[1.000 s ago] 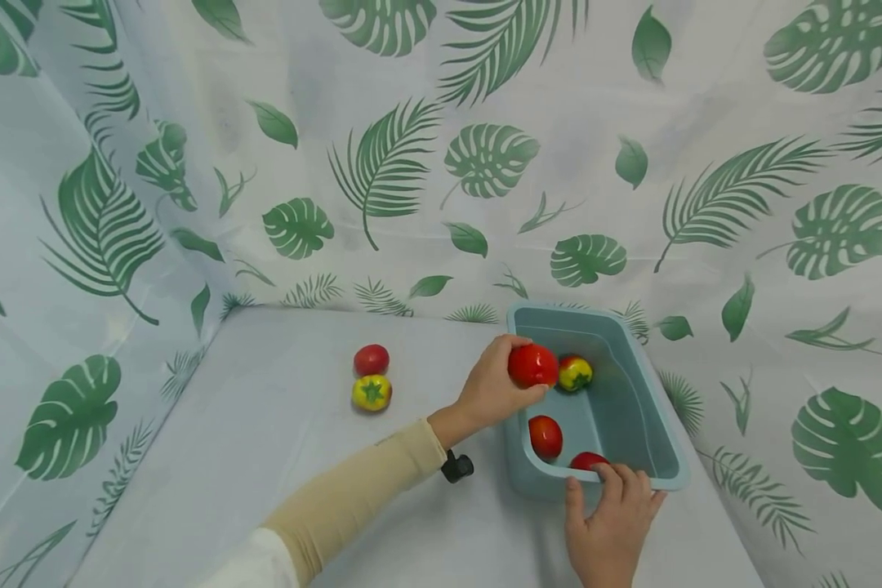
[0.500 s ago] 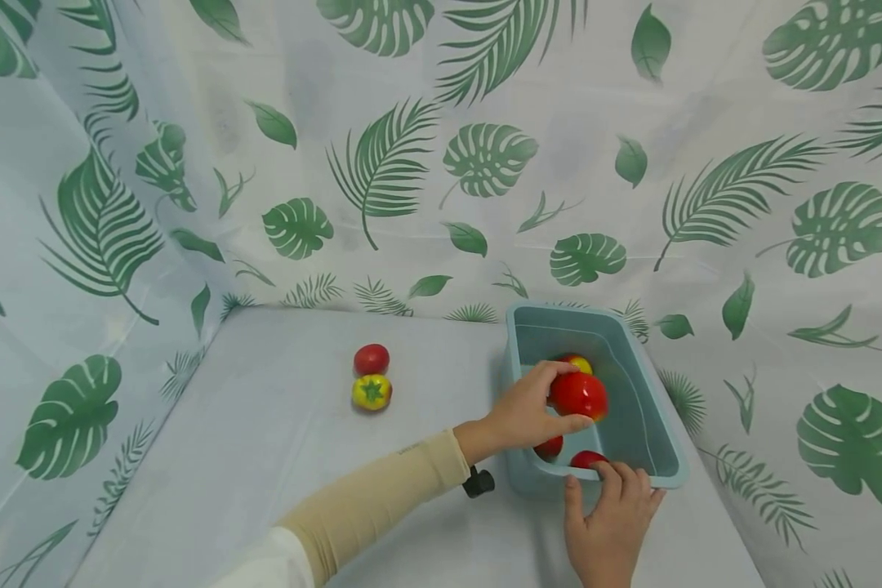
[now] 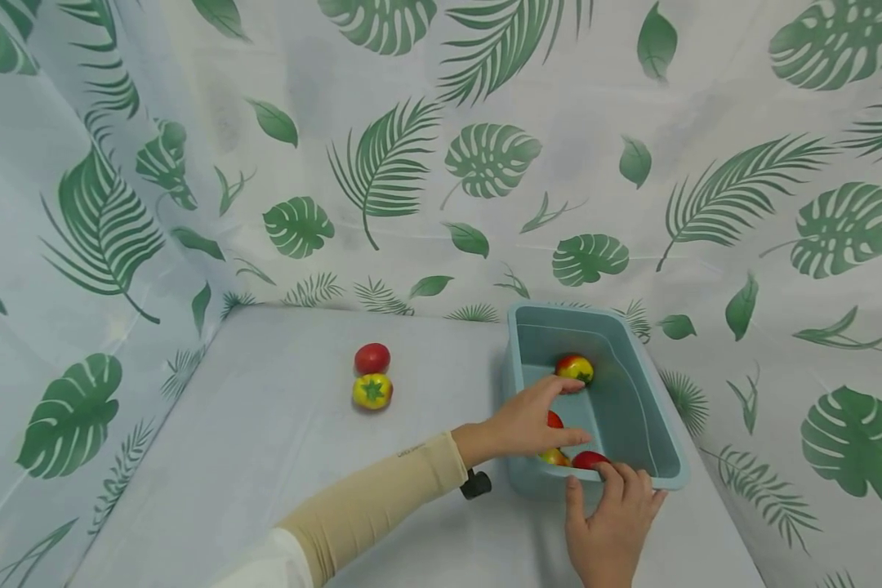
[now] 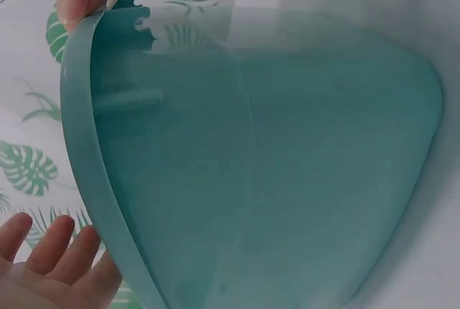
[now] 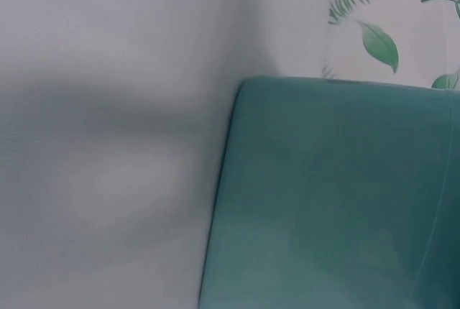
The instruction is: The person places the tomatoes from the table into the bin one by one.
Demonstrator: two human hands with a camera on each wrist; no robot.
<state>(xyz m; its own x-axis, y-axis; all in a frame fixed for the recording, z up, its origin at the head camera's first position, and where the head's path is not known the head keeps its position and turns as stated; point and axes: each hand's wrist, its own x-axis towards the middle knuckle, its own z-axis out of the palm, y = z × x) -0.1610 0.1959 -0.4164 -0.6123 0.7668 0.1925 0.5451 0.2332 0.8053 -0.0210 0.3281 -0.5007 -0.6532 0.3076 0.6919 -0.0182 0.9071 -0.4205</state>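
My left hand (image 3: 532, 416) reaches over the left rim of a blue-green plastic bin (image 3: 635, 408), thumb and fingers spread apart with nothing pinched between them. Beneath it, partly hidden, lie a red rounded fruit (image 3: 554, 420) and a yellow one (image 3: 555, 457). A red-and-yellow fruit with a green calyx (image 3: 575, 370) sits farther back inside. My right hand (image 3: 610, 523) grips the near rim, fingers curled over it beside another red fruit (image 3: 590, 460). In the left wrist view, fingers of the left hand (image 4: 61, 262) show beside the rim; the right wrist view shows no hand.
On the white table (image 3: 265, 441), left of the bin, a red fruit (image 3: 371, 358) and a yellow fruit with a green calyx (image 3: 372, 392) lie together. A leaf-printed curtain (image 3: 412, 163) stands behind and along the sides.
My left hand carried a large red fruit rightward over the bin, then let it go inside and spread its fingers. My right hand has stayed on the near rim.
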